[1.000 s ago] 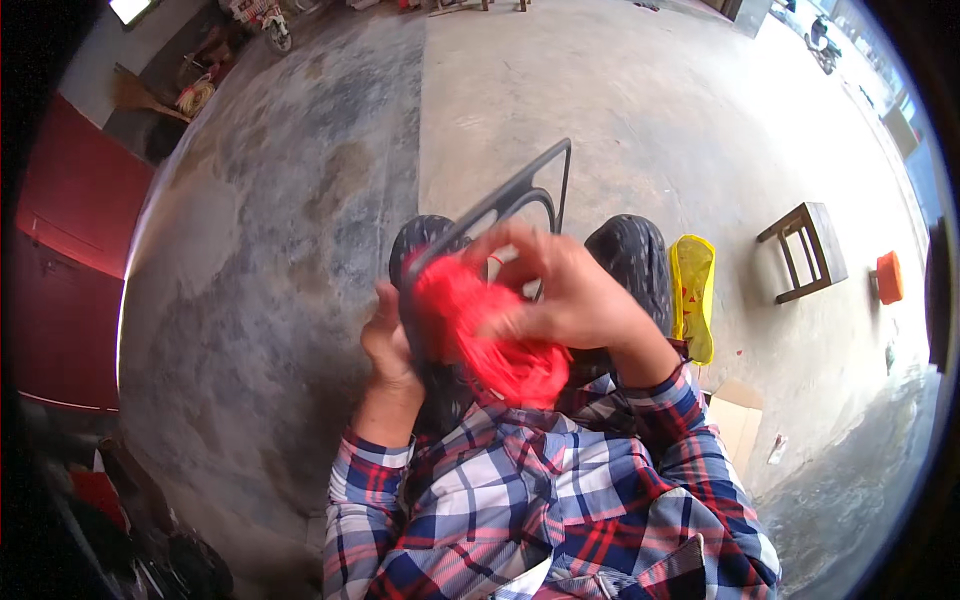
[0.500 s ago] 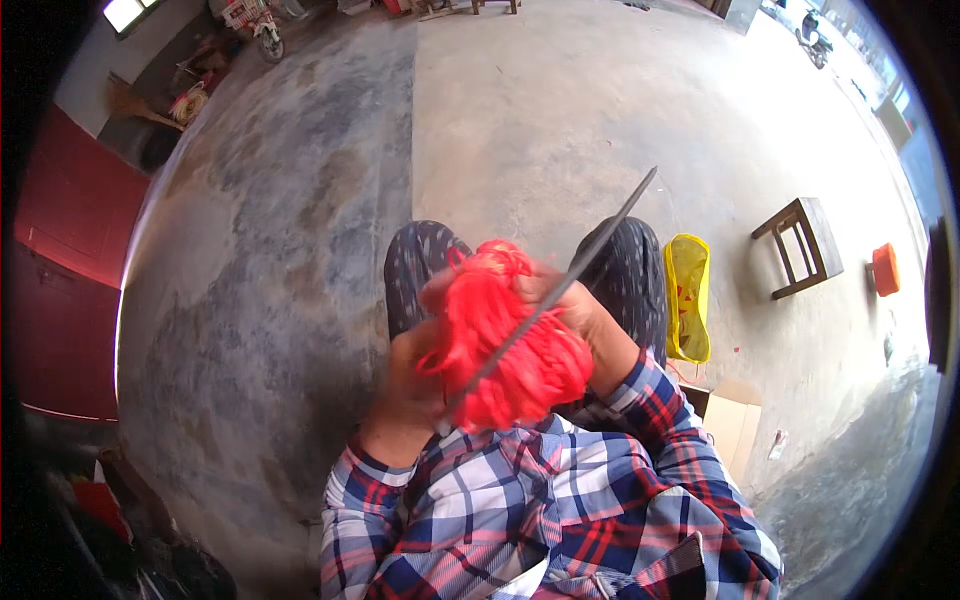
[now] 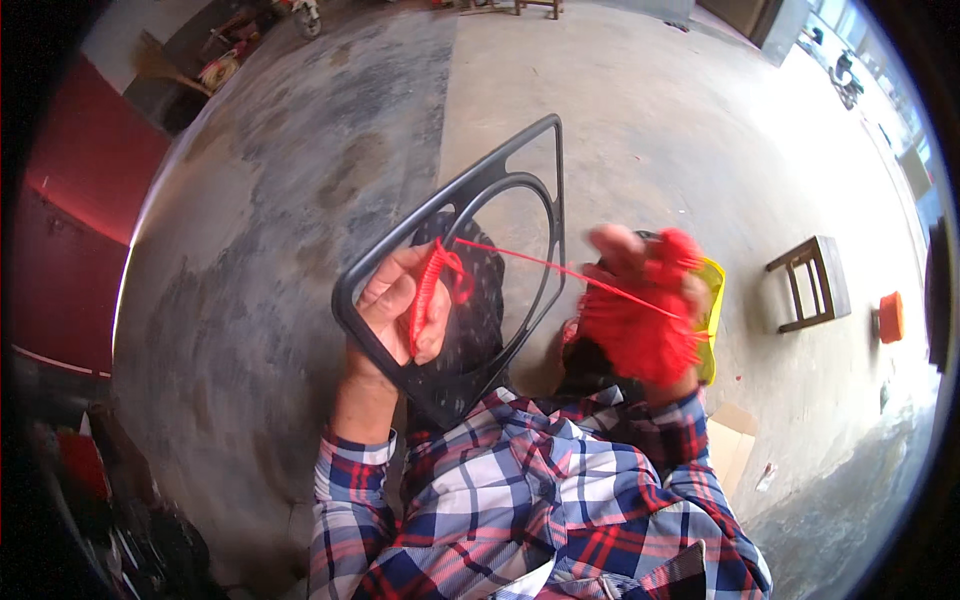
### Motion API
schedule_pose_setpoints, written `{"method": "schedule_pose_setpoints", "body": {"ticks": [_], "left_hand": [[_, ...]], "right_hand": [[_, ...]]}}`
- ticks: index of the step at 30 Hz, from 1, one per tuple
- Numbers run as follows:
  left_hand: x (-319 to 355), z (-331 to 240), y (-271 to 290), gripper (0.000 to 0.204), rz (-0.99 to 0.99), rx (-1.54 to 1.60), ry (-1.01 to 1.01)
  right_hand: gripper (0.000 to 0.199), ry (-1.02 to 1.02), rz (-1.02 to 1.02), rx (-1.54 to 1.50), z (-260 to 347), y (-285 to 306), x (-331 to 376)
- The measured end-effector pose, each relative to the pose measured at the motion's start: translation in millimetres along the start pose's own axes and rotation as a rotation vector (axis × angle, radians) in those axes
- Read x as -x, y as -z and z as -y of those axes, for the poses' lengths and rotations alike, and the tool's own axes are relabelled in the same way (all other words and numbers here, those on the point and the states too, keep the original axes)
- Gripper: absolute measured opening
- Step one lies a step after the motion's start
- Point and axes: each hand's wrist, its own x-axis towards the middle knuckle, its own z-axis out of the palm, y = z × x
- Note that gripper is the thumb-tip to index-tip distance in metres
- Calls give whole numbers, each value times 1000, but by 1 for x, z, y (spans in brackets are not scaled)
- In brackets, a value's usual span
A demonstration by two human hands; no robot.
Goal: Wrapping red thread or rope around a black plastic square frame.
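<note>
My left hand (image 3: 390,300) grips a flat black frame (image 3: 440,208), squarish with a round ring inside it, tilted above my left knee. A tight row of red cord coils (image 3: 427,295) is wound on the frame beside my left fingers, with a small loose loop hanging off. From there a taut red strand (image 3: 570,270) runs across to my right hand (image 3: 615,250). Held in that hand, above my right knee, is a thick bundle of red cord (image 3: 640,335), blurred by motion. The bundle hides part of the right fingers.
Beyond my right knee stands a yellow open-topped container (image 3: 714,310), partly covered by the bundle. Farther right are a small wooden stool (image 3: 820,285) and an orange object (image 3: 890,318). A cardboard piece (image 3: 732,440) lies near my right elbow. Red doors (image 3: 85,210) are at left.
My hands were close together with the bundle in front of the frame. Now the right hand has swung right with the bundle, stretching a strand, and the frame has turned its face into sight.
</note>
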Motion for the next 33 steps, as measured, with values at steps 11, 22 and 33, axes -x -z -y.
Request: {"method": "schedule_pose_setpoints", "body": {"ticks": [11,22,33], "left_hand": [[12,-16,21,54,-72,-18,-31],[18,-16,38,47,-51,67,-68],[7,1,14,57,-24,50,41]], "right_hand": [[49,88,412,-91,68,0,33],[48,148,-141,38,37,-1,44],[81,-337,283,271,-10,-20,-7]]}}
